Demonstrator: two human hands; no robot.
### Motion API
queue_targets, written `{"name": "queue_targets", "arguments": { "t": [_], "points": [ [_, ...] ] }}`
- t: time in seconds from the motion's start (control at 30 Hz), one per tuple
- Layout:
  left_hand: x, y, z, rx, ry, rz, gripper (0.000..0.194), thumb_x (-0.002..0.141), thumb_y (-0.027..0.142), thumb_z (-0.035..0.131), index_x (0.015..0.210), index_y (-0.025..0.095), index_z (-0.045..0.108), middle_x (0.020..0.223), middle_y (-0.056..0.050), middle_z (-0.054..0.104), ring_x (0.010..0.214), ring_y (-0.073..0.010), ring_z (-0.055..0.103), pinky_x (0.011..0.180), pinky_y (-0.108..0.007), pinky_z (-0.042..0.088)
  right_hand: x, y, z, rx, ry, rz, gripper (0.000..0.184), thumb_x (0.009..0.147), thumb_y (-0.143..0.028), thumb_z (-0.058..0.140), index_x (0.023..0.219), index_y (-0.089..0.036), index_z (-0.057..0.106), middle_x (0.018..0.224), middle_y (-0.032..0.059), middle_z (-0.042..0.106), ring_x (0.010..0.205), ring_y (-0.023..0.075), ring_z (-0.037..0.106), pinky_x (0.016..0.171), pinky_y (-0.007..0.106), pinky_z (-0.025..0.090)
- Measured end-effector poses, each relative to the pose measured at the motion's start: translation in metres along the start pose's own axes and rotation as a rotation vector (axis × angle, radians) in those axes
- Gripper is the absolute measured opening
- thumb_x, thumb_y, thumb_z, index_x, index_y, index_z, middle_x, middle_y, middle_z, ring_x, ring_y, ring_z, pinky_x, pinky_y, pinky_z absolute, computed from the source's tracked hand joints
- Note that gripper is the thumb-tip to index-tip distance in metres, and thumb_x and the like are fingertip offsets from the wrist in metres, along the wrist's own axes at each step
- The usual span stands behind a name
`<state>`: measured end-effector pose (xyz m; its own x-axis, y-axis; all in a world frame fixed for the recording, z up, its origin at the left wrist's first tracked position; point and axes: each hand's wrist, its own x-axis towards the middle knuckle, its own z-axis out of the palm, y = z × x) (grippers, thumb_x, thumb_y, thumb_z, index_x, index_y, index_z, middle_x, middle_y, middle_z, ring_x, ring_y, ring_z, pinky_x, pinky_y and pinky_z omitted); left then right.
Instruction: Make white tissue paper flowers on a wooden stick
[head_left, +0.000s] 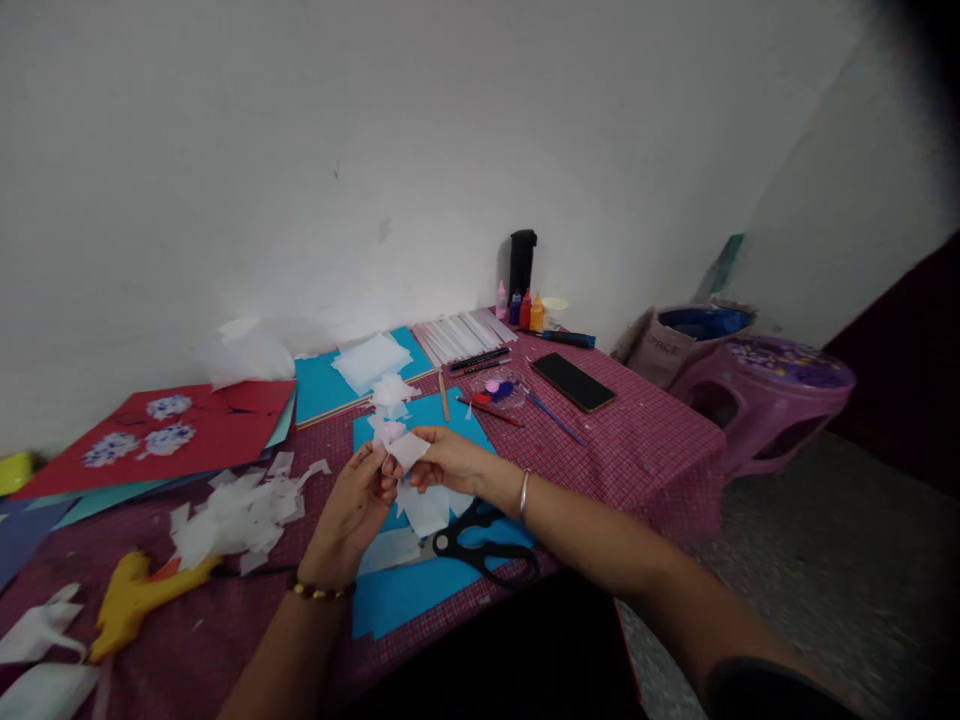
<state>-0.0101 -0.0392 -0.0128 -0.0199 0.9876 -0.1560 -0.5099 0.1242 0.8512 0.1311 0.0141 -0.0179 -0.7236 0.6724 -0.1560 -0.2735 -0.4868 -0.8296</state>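
Note:
Above the blue sheet, both hands meet. My left hand is closed on a small pale paper flower at its fingertips. My right hand pinches a white paper piece right beside that flower. Just beyond them lies a crumpled white paper blossom. Below the hands, loose white paper pieces rest on the blue sheet. Black-handled scissors lie across it, closer to me. The exact contact between the paper piece and the flower is too small to make out.
A yellow glue gun and a heap of paper scraps lie left. Blue-speckled flowers sit on red card. Right are a phone, a paintbrush and paint bottles. A pink stool stands beyond.

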Motion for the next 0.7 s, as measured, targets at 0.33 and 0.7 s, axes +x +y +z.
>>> {"name": "queue_targets", "arguments": {
  "t": [0.33, 0.7],
  "points": [
    [0.001, -0.003, 0.002, 0.037, -0.059, -0.006, 0.018, 0.07, 0.024, 0.07, 0.074, 0.017, 0.053, 0.052, 0.008, 0.046, 0.041, -0.0036, 0.043, 0.036, -0.013, 0.027, -0.002, -0.002, -0.006, -0.113, -0.08, 0.082, 0.02, 0.075, -0.028, 0.068, 0.083, -0.013, 0.057, 0.06, -0.0007, 0.064, 0.045, 0.0075, 0.057, 0.047, 0.018, 0.048],
    [-0.005, 0.001, 0.006, -0.052, 0.007, 0.01, 0.028, 0.065, 0.023, 0.078, 0.075, 0.017, 0.053, 0.051, 0.01, 0.046, 0.039, -0.0019, 0.042, 0.035, -0.012, 0.029, 0.001, 0.006, -0.01, -0.091, -0.127, 0.03, 0.031, 0.063, -0.028, 0.079, 0.079, -0.009, 0.06, 0.062, -0.0016, 0.063, 0.044, 0.0059, 0.055, 0.047, 0.019, 0.046]
  ]
}}
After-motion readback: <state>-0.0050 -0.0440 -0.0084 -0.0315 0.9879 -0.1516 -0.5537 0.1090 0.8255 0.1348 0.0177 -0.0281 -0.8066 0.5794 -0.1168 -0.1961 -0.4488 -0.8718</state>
